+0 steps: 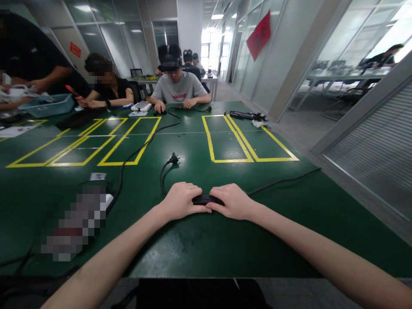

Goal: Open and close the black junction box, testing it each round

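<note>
Forearms (116, 248) extended, bar (203, 200) clasped by curled left hand (181, 199) and right hand (233, 201); plug (174, 159) beyond bar could be dragged by tugged cord (162, 178).

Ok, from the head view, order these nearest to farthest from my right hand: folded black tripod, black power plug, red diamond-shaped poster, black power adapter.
1. Black power adapter: in your right hand.
2. Black power plug: ahead, leftward.
3. Folded black tripod: farther ahead, rightward.
4. Red diamond-shaped poster: far back, upper right.
</note>
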Available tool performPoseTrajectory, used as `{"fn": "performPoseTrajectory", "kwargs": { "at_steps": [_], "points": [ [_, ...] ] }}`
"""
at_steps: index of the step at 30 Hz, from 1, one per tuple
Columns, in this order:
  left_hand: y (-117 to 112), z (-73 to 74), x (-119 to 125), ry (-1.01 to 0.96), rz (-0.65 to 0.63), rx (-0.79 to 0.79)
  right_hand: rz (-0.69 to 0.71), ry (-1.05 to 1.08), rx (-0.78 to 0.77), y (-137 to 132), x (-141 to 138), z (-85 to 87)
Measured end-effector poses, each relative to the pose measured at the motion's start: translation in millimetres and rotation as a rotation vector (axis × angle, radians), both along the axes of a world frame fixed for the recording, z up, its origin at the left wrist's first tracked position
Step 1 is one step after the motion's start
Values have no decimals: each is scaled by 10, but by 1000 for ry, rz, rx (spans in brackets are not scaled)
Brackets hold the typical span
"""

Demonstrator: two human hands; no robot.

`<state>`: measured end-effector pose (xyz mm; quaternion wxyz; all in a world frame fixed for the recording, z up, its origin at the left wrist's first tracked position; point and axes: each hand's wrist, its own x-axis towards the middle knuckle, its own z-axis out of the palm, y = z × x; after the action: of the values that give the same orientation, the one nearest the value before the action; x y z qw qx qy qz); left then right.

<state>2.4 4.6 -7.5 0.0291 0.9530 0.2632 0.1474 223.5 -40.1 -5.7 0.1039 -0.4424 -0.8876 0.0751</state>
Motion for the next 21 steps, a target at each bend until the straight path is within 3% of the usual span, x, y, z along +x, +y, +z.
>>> {"fn": "performPoseTrajectory", "kwargs": {
  "at_steps": [6,11,14,21],
  "points": [
    [-5,7,-7,18,23,-19,-54,27,-2,4,18,-24],
    [-37,14,-15,41,11,-37,24,67,-25,14,44,-17],
    [-45,21,-15,27,23,-30,-29,61,-46,13,30,-12],
    [-82,23,49,10,-51,77,-143,307,-246,66,55,-44]
  ]
}}
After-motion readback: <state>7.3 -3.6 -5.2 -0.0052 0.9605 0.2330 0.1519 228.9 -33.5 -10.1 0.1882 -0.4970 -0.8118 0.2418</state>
